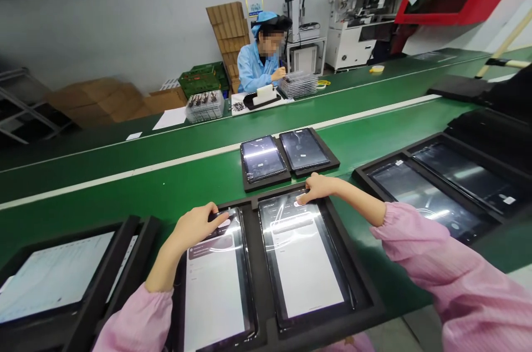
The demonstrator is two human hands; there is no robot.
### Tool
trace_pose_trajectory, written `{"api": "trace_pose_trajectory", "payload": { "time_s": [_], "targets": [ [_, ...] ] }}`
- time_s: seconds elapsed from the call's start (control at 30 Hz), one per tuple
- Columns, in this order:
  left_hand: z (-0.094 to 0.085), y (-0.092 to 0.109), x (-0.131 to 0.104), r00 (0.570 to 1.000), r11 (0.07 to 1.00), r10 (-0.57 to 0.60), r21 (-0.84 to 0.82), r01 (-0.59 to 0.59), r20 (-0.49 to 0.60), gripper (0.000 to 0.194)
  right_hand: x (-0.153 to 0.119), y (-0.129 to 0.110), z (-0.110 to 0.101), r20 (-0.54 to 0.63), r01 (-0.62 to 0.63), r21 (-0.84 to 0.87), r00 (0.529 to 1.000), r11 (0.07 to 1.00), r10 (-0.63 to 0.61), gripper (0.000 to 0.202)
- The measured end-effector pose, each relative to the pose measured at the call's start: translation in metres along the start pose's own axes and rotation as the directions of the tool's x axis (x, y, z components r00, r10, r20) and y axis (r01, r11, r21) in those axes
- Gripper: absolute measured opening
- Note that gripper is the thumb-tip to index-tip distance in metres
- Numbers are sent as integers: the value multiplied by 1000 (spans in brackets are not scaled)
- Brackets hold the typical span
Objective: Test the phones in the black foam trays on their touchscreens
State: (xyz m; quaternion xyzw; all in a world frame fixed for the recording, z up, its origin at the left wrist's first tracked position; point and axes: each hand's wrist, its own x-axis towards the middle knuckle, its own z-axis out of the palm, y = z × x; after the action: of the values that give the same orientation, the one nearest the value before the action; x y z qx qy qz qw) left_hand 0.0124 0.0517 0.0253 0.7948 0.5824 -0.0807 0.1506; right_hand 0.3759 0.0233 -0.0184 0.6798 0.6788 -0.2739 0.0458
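Two lit tablets lie side by side in a black foam tray in front of me. My left hand is closed at the top of the left tablet, its thumb on the screen near the upper edge. At the top of the right tablet, my right hand is bent, with its thumb touching the screen and its other fingers curled by the tray's far edge. Both screens show a mostly white page with a darker upper band. The undersides of my fingers are partly hidden.
Beyond the tray, two dark tablets sit in smaller foam holders on the green bench. More trayed tablets stand left and right. Across the bench a co-worker in blue works beside stacked clear trays.
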Motion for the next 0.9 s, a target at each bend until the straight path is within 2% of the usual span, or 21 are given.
{"api": "trace_pose_trajectory", "payload": {
  "time_s": [0.2,0.37,0.4,0.47,0.57,0.63,0.67,0.73,0.83,0.87,0.9],
  "targets": [
    [1,1,-3,1000,998,20,57,-21,19,51,-3,0,7,-9,4,25,1000,1000,-4,79],
    [13,-3,-10,987,978,158,137,-160,24,67,-21,1,40,-212,55,-54,975,997,-65,93],
    [16,-3,-11,987,976,163,147,-162,3,66,-24,1,49,-261,64,-75,962,995,-82,95],
    [21,-3,-9,988,981,146,138,-136,-58,52,-28,3,64,-355,67,-95,930,993,-97,90],
    [30,-2,-3,985,994,79,91,-65,-154,14,-27,11,80,-490,64,-79,866,995,-94,58],
    [37,-2,1,980,997,29,70,-16,-195,21,-25,17,88,-569,98,-56,815,994,-112,28],
    [41,-3,3,978,998,13,62,0,-208,25,-25,21,92,-599,124,-45,791,991,-126,20],
    [48,-4,4,976,999,9,51,2,-219,27,-28,27,102,-680,194,-26,716,981,-160,25],
    [52,-5,-1,975,998,54,36,-47,-215,32,-48,33,121,-804,302,-51,552,952,-218,33],
    [52,-6,-4,975,997,80,30,-75,-209,33,-57,33,127,-824,324,-68,515,944,-236,35],
    [51,-7,-7,973,994,108,25,-105,-202,32,-68,32,132,-828,340,-79,500,937,-252,35]
  ]
}}
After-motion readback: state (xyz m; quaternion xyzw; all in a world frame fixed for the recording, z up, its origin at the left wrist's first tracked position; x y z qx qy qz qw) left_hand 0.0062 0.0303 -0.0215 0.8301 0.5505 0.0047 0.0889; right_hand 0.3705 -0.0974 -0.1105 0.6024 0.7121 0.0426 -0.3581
